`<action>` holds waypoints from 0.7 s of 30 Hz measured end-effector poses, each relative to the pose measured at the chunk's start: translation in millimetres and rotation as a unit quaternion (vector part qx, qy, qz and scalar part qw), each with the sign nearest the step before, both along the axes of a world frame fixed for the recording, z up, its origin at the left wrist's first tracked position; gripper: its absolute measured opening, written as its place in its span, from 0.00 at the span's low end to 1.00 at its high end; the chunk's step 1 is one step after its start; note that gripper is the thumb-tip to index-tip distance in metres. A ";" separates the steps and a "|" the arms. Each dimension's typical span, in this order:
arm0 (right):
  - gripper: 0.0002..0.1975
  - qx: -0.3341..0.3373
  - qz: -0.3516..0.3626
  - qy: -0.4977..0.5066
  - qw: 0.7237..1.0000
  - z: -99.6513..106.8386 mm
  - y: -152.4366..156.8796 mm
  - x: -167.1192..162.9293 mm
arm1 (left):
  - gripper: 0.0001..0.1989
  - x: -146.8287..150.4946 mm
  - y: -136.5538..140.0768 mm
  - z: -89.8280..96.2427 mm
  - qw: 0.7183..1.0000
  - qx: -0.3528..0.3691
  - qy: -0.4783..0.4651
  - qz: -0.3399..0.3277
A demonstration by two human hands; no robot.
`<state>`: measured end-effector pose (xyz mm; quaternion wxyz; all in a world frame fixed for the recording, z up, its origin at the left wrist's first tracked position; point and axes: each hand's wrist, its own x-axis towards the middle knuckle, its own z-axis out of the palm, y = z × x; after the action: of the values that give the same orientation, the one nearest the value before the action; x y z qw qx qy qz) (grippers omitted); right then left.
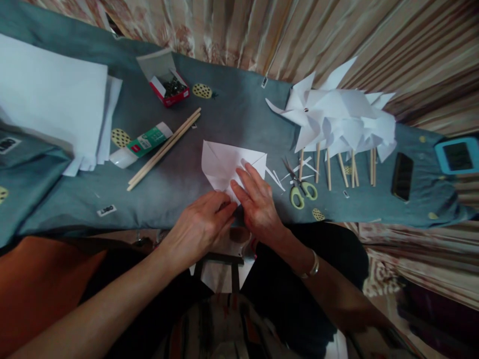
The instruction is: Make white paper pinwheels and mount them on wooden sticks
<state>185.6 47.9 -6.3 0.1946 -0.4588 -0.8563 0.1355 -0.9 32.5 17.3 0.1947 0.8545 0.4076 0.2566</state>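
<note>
A white paper square with creases lies at the middle of the table's near side, one corner toward me. My left hand is closed on that near corner, its thumb and fingers pinched together at the paper. My right hand rests on the paper's right part with its fingers stretched out, the fingertips pressing on the sheet. Part of the near corner is hidden under both hands. Just right of the paper are thin paper strips and scissors with light green handles, blades partly apart.
Several white paper pinwheels on wooden sticks lie at the right, near a dark phone and a blue-framed device. Leftward are wooden sticks, a glue stick, an open red box of small metal pieces and white sheets.
</note>
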 end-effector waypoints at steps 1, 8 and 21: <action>0.22 -0.004 -0.002 0.001 1.000 0.4 0.3 0.2 | 0.10 -0.1 0.5 -0.6 1.000 -0.003 0.004 -0.002; 0.23 -0.045 -0.006 0.053 0.998 19.9 14.4 11.7 | 0.09 -0.5 2.0 -5.8 1.000 -0.006 0.015 0.004; 0.20 -0.027 -0.069 0.015 0.997 20.2 74.2 28.7 | 0.12 -12.5 8.8 3.8 0.998 0.047 0.032 0.002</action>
<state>214.3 122.2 13.9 0.2037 -0.5199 -0.8156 0.1520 -13.4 41.3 21.2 0.1407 0.8697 0.4029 0.2481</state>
